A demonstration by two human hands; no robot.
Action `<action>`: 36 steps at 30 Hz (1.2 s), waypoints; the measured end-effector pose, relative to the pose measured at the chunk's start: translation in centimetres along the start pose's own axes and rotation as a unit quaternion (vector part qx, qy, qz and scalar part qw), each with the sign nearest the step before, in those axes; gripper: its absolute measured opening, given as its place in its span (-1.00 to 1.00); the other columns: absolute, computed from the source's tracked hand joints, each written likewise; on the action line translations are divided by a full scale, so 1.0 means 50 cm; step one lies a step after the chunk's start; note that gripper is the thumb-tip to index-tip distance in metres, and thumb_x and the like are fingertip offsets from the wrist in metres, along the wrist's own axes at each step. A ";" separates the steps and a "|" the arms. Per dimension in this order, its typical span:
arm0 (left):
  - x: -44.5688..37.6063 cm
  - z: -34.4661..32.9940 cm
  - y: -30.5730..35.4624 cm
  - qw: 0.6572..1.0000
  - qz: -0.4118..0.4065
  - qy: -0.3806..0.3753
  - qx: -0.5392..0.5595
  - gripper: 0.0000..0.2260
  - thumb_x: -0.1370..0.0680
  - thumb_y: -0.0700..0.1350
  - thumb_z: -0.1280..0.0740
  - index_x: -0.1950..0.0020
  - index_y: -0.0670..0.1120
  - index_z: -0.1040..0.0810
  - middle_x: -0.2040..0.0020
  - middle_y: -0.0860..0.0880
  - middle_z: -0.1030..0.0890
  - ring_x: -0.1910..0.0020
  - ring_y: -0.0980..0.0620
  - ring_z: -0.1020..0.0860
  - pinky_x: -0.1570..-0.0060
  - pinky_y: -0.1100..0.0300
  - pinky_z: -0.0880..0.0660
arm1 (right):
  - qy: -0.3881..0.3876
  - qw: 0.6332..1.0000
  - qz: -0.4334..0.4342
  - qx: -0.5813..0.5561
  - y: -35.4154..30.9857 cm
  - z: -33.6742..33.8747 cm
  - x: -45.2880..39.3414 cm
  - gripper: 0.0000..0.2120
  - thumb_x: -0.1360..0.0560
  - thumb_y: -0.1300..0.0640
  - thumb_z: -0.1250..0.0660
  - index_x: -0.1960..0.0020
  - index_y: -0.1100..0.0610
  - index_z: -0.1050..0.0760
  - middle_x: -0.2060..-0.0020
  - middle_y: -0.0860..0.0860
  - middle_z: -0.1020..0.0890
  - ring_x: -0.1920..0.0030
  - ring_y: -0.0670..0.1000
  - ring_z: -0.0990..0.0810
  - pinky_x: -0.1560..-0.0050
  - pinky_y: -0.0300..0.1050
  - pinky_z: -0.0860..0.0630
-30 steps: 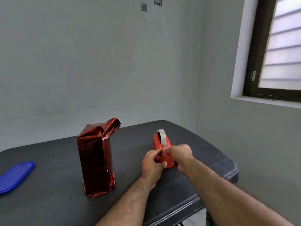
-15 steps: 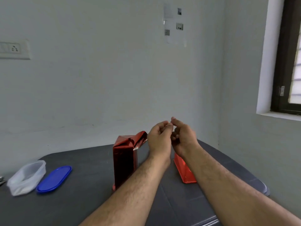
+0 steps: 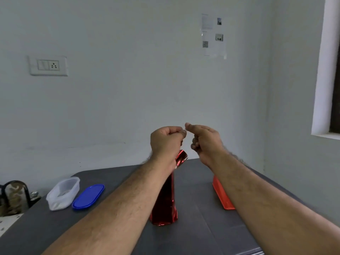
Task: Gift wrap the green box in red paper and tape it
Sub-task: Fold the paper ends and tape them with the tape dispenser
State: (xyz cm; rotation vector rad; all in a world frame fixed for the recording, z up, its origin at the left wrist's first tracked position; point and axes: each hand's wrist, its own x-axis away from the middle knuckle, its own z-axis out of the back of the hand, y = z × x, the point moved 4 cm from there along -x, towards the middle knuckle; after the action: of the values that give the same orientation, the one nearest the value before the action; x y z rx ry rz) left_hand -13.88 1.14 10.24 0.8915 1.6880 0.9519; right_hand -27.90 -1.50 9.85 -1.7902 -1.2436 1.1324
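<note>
While a clear plastic tub (image 3: 63, 193) and its blue oval lid (image 3: 88, 196) lie far left on the dark grey table (image 3: 193, 234), the left hand (image 3: 166, 141) hangs raised, fingers curled with thumb against fingertip (any tape there is too small to see), above the upright box wrapped in shiny red paper (image 3: 164, 205); the right hand (image 3: 205, 139), likewise pinched, hovers beside it over the red tape dispenser (image 3: 221, 195)
</note>
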 end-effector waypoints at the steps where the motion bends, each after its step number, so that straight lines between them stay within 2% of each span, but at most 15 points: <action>1: -0.008 0.022 0.008 1.000 -0.007 0.000 -0.020 -0.86 -0.49 -0.24 -0.57 -0.01 -0.07 -0.74 0.16 -0.04 -0.75 0.22 0.03 -0.68 0.23 0.23 -0.61 | 0.002 0.998 0.018 0.053 -0.003 -0.009 -0.001 -0.72 -0.38 0.10 -0.68 0.09 0.27 -0.68 0.49 -0.01 -0.46 0.50 -0.02 -0.34 0.40 -0.13 -0.42; 4: -0.033 0.085 0.005 0.998 0.010 -0.004 -0.067 -0.74 -0.48 -0.25 -0.58 -0.14 -0.12 -0.69 0.09 -0.08 -0.75 0.13 -0.03 -0.71 0.16 0.19 -0.62 | 0.026 0.977 0.073 0.198 -0.005 -0.022 -0.013 -0.62 -0.33 -0.08 -0.70 0.17 0.22 -0.70 0.51 -0.02 -0.52 0.49 0.01 -0.43 0.37 -0.13 -0.56; 8: -0.054 0.167 -0.028 0.991 0.058 -0.010 -0.120 -0.72 -0.45 -0.31 -0.59 -0.13 -0.18 -0.67 0.07 -0.17 -0.74 0.21 -0.04 -0.69 0.19 0.17 -0.64 | 0.016 0.960 0.070 0.269 0.030 -0.015 -0.041 -0.57 -0.32 -0.20 -0.68 0.16 0.16 -0.70 0.32 0.03 -0.70 0.31 0.00 -0.64 0.18 -0.05 -0.70; 10: -0.063 0.203 -0.045 0.989 0.069 -0.013 -0.132 -0.77 -0.46 -0.31 -0.58 -0.08 -0.20 -0.68 0.10 -0.19 -0.75 0.23 -0.04 -0.68 0.21 0.17 -0.65 | -0.028 0.942 0.071 0.328 0.062 -0.022 -0.050 -0.54 -0.27 -0.24 -0.69 0.03 0.05 -0.71 0.11 -0.02 -0.74 0.09 -0.03 -0.71 0.09 -0.09 -0.66; 12: -0.069 0.226 -0.061 0.988 0.080 -0.020 -0.133 -0.84 -0.48 -0.31 -0.56 -0.04 -0.22 -0.69 0.12 -0.19 -0.76 0.23 -0.04 -0.68 0.20 0.15 -0.66 | -0.084 0.931 0.042 0.354 0.096 -0.033 -0.053 -0.34 -0.22 -0.28 -0.70 -0.20 -0.01 -0.65 -0.14 -0.05 -0.67 -0.09 -0.04 -0.67 0.06 -0.14 -0.61; 14: -0.075 0.239 -0.077 0.986 0.095 -0.034 -0.129 -0.89 -0.50 -0.32 -0.53 -0.02 -0.23 -0.71 0.12 -0.20 -0.76 0.23 -0.05 -0.68 0.15 0.10 -0.67 | -0.136 0.923 -0.003 0.361 0.123 -0.041 -0.055 -0.16 -0.22 -0.24 -0.72 -0.39 0.02 -0.53 -0.30 -0.01 -0.54 -0.13 -0.03 -0.64 0.18 -0.16 -0.63; 16: -0.081 0.245 -0.088 0.985 0.110 -0.050 -0.120 -0.93 -0.53 -0.33 -0.50 0.00 -0.25 -0.72 0.11 -0.23 -0.76 0.22 -0.05 -0.67 0.12 0.07 -0.67 | -0.166 0.911 -0.030 0.377 0.142 -0.046 -0.059 -0.09 -0.22 -0.21 -0.73 -0.45 0.04 -0.49 -0.34 0.01 -0.49 -0.14 -0.07 -0.61 0.22 -0.22 -0.60; 18: -0.087 0.245 -0.094 0.985 0.121 -0.063 -0.110 -0.93 -0.55 -0.34 -0.48 -0.01 -0.27 -0.72 0.10 -0.25 -0.76 0.22 -0.06 -0.66 0.11 0.07 -0.67 | -0.170 0.906 -0.047 0.384 0.153 -0.049 -0.066 -0.19 -0.22 -0.21 -0.73 -0.38 0.00 -0.55 -0.25 -0.01 -0.59 -0.06 -0.07 -0.65 0.14 -0.19 -0.57; 21: -0.094 0.241 -0.101 0.983 0.134 -0.071 -0.099 -0.92 -0.56 -0.34 -0.47 -0.03 -0.27 -0.72 0.10 -0.24 -0.76 0.23 -0.04 -0.67 0.09 0.05 -0.68 | -0.161 0.906 -0.087 0.381 0.158 -0.048 -0.074 -0.45 -0.24 -0.27 -0.68 -0.10 -0.02 -0.68 0.15 -0.03 -0.75 0.26 -0.03 -0.67 0.13 -0.05 -0.53; 22: -0.096 0.241 -0.103 0.983 0.138 -0.071 -0.095 -0.92 -0.55 -0.34 -0.47 -0.03 -0.27 -0.71 0.10 -0.24 -0.76 0.24 -0.04 -0.67 0.09 0.04 -0.67 | -0.161 0.905 -0.098 0.381 0.156 -0.048 -0.075 -0.50 -0.26 -0.28 -0.66 -0.05 -0.01 -0.70 0.20 -0.01 -0.75 0.29 -0.02 -0.68 0.12 -0.03 -0.57; 25: -0.101 0.238 -0.112 0.983 0.153 -0.068 -0.077 -0.91 -0.54 -0.35 -0.47 -0.03 -0.28 -0.70 0.13 -0.23 -0.75 0.30 -0.01 -0.66 0.17 0.07 -0.64 | -0.177 0.897 -0.121 0.387 0.147 -0.055 -0.083 -0.56 -0.36 -0.25 -0.62 -0.06 0.03 -0.70 0.18 0.04 -0.77 0.25 0.01 -0.73 0.07 0.05 -0.67; 27: -0.100 0.236 -0.115 0.983 0.159 -0.063 -0.062 -0.91 -0.53 -0.36 -0.46 -0.02 -0.28 -0.70 0.16 -0.23 -0.74 0.34 -0.01 -0.63 0.24 0.08 -0.62 | -0.186 0.886 -0.124 0.406 0.144 -0.059 -0.092 -0.54 -0.38 -0.23 -0.61 -0.09 0.06 -0.66 0.20 0.05 -0.76 0.27 0.03 -0.72 0.11 0.04 -0.64; 32: -0.079 0.235 -0.120 0.981 0.175 -0.074 -0.038 -0.85 -0.50 -0.34 -0.47 -0.06 -0.23 -0.64 0.19 -0.21 -0.70 0.38 0.00 -0.59 0.36 0.12 -0.52 | -0.201 0.887 -0.142 0.392 0.154 -0.066 -0.099 -0.59 -0.39 0.09 -0.67 -0.05 0.13 -0.49 0.29 0.12 -0.64 0.46 0.08 -0.56 0.39 -0.08 -0.54; 34: -0.072 0.233 -0.122 0.980 0.180 -0.081 -0.034 -0.83 -0.51 -0.34 -0.47 -0.07 -0.20 -0.61 0.18 -0.21 -0.71 0.39 0.00 -0.58 0.38 0.13 -0.51 | -0.195 0.892 -0.153 0.378 0.162 -0.062 -0.096 -0.60 -0.41 0.12 -0.66 -0.07 0.16 -0.50 0.25 0.13 -0.65 0.45 0.07 -0.57 0.36 -0.04 -0.60; 36: -0.068 0.229 -0.121 0.979 0.181 -0.085 -0.031 -0.84 -0.52 -0.34 -0.46 -0.05 -0.19 -0.61 0.17 -0.23 -0.72 0.39 0.00 -0.58 0.39 0.14 -0.51 | -0.190 0.895 -0.164 0.368 0.165 -0.055 -0.093 -0.53 -0.37 0.10 -0.69 -0.15 0.16 -0.54 0.17 0.12 -0.67 0.41 0.04 -0.60 0.23 0.06 -0.68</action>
State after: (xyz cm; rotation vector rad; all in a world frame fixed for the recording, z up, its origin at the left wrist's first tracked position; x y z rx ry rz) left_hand -2.82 -2.31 3.51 1.2276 1.3695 1.1272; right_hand -23.19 -8.67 5.00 -0.7877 -1.0555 1.5240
